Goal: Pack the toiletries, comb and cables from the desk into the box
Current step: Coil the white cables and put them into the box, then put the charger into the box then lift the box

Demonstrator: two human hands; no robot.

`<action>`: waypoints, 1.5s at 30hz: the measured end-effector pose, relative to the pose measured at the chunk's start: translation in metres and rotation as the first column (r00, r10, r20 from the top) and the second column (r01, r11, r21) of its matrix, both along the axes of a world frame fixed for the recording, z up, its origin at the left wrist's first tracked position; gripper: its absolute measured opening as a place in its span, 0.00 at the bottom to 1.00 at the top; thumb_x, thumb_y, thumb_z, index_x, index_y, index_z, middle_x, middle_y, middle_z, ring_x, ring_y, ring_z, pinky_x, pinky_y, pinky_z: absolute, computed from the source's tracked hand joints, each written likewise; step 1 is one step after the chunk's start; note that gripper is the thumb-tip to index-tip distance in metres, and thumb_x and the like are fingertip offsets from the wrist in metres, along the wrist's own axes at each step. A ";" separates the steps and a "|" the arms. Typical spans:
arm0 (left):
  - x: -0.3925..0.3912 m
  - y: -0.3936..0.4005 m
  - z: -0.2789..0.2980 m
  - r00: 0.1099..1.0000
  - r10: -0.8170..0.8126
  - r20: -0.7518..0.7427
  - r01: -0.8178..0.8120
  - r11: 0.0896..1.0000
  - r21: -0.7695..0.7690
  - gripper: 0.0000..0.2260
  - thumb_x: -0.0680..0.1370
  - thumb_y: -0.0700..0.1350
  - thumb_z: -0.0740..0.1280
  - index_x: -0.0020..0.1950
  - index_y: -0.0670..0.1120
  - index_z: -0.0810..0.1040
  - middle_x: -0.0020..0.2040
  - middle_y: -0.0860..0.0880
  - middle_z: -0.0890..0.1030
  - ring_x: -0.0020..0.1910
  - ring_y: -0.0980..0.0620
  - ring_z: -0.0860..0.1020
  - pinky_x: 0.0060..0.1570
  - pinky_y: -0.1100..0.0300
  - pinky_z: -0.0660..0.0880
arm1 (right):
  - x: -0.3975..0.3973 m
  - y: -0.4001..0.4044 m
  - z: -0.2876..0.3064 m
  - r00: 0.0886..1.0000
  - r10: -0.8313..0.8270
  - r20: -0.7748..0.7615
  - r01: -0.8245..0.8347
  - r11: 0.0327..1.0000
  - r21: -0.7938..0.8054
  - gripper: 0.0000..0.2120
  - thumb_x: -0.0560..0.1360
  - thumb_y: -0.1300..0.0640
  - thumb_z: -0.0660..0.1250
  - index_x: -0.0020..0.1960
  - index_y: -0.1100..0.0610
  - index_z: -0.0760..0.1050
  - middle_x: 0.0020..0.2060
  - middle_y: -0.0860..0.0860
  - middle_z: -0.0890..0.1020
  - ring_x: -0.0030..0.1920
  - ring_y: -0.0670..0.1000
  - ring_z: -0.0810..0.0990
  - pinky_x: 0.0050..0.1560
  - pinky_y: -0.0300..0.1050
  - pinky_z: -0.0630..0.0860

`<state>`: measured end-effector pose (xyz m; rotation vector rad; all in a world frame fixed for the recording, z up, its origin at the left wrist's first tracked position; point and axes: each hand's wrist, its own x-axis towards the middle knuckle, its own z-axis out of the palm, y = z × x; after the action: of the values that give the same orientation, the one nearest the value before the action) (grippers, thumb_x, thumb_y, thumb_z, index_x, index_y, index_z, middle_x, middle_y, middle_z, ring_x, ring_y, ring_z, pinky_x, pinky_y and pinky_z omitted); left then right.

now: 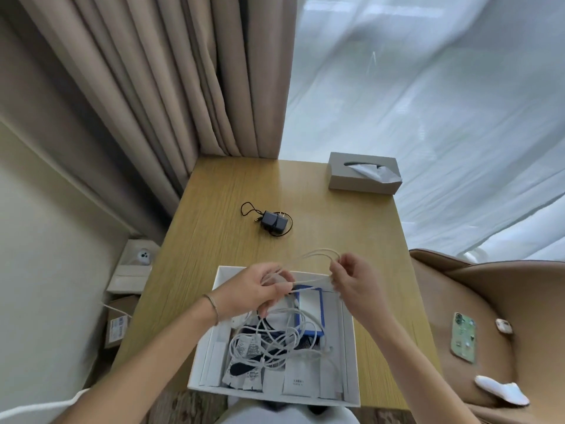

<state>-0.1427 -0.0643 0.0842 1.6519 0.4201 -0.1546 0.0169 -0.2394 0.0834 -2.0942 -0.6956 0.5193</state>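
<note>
A white box [348, 356] stands open at the near edge of the wooden desk [214, 240]. Inside it lie white toiletry packets [298, 382], a blue-edged item [319, 310] and a tangle of white cable [275, 338]. Above the box, my left hand [260, 290] and my right hand [351, 281] each pinch a loop of white cable [315, 255] stretched between them. Its loose end hangs down into the box. A black charger with its thin black cable [273, 223] lies on the desk farther back.
A grey tissue box [363, 172] sits at the desk's far right corner. Curtains hang behind the desk. To the right, a brown chair [489, 301] holds a green phone [463, 336], a small case [504, 325] and a white object [501, 390]. Cardboard boxes [119, 319] stand on the floor at left.
</note>
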 end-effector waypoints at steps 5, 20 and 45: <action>-0.021 0.002 -0.030 0.994 0.038 -0.106 -0.013 0.973 0.232 0.14 0.85 0.53 0.56 0.53 0.50 0.80 0.30 0.55 0.73 0.28 0.56 0.69 0.28 0.62 0.66 | -0.022 -0.017 -0.033 0.989 0.141 0.050 -0.101 0.874 -0.475 0.16 0.77 0.57 0.63 0.31 0.55 0.66 0.25 0.49 0.70 0.26 0.49 0.65 0.27 0.42 0.62; -0.041 -0.035 -0.093 0.970 -0.169 -0.173 0.225 0.360 0.905 0.20 0.84 0.55 0.50 0.48 0.51 0.80 0.44 0.53 0.78 0.46 0.52 0.75 0.42 0.57 0.72 | -0.023 -0.016 -0.034 0.967 0.234 0.105 -0.151 0.851 -0.503 0.14 0.80 0.53 0.62 0.52 0.56 0.85 0.38 0.49 0.87 0.31 0.48 0.82 0.35 0.45 0.82; -0.049 0.040 -0.115 0.751 0.661 -0.015 -0.603 0.695 0.392 0.15 0.85 0.53 0.52 0.58 0.54 0.78 0.56 0.54 0.79 0.54 0.60 0.76 0.55 0.56 0.73 | 0.065 0.216 -0.094 0.881 0.391 0.267 -0.227 0.844 -0.486 0.28 0.74 0.58 0.69 0.73 0.51 0.68 0.64 0.55 0.75 0.61 0.55 0.74 0.55 0.49 0.77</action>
<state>-0.1912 -0.0243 -0.0307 1.7601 1.1843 0.3443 0.0815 -0.0234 -0.0102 -2.5545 -1.2491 0.5152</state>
